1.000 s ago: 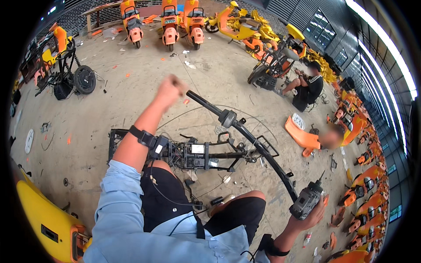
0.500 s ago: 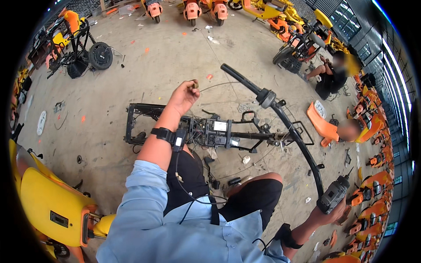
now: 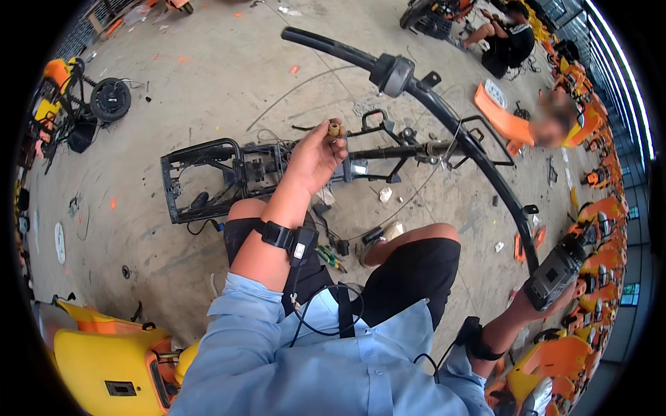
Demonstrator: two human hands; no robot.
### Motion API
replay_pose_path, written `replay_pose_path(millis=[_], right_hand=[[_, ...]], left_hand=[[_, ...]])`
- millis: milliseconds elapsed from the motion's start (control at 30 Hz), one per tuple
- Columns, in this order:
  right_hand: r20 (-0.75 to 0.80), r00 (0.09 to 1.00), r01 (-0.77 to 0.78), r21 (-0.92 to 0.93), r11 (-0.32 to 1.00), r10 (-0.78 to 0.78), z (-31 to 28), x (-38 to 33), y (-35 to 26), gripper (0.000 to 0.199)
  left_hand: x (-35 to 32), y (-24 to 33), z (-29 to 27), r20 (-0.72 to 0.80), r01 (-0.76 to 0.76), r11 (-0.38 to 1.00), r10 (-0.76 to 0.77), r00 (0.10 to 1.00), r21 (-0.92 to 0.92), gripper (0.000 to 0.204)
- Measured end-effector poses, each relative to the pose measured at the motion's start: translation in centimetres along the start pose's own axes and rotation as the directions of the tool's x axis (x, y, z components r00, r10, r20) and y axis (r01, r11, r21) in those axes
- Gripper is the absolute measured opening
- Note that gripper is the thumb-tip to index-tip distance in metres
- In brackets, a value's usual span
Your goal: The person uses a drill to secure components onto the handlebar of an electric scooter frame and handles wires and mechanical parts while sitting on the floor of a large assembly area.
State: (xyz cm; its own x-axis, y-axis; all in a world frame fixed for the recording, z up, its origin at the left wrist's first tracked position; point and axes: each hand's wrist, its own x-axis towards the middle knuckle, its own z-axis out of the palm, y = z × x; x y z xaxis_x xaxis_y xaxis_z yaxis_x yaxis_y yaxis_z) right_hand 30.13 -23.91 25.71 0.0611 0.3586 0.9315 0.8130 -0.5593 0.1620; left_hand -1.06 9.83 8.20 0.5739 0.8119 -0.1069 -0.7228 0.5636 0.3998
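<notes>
Between the curled fingers of my left hand (image 3: 316, 161) is a small brass-coloured round part (image 3: 334, 129); its exact kind is unclear. That hand hovers over the middle of a stripped black scooter frame (image 3: 402, 152), hiding some of its wiring. My right hand (image 3: 531, 308) grips a grey-black cordless drill (image 3: 553, 275) at the lower right, its nose directed away from me. A black handlebar (image 3: 479, 156) with a grip and cable arches above the frame. Its near end reaches the drill; whether my right hand touches it, I cannot tell.
Pliers (image 3: 331, 259) lie by my leg. A yellow scooter body (image 3: 104, 360) stands at lower left, a partly stripped scooter (image 3: 87, 104) at far left. Orange panels (image 3: 503, 118) and rows of scooters (image 3: 603, 215) line the right. A person (image 3: 510, 38) sits at upper right.
My left hand has come nearer and to the right, over the frame, still holding the brass-coloured part. The handlebar looks larger and closer. The drill stays in my right hand; the view has shifted.
</notes>
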Motion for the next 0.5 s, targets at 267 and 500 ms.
replay_pose_path(millis=[267,500], right_hand=[[0.091,0.976,0.217,-0.380,0.899,-0.197,-1.0,-1.3,1.7,0.038],[0.085,0.974,0.228,-0.381,0.896,-0.211,-0.9,-2.0,1.4,0.042]], left_hand=[[-0.5,-1.8,0.6,0.002,0.082,0.964,-0.086,0.996,0.253,0.039],[-0.4,-2.0,0.8,0.096,0.060,0.979,-0.080,0.992,0.196,0.030]])
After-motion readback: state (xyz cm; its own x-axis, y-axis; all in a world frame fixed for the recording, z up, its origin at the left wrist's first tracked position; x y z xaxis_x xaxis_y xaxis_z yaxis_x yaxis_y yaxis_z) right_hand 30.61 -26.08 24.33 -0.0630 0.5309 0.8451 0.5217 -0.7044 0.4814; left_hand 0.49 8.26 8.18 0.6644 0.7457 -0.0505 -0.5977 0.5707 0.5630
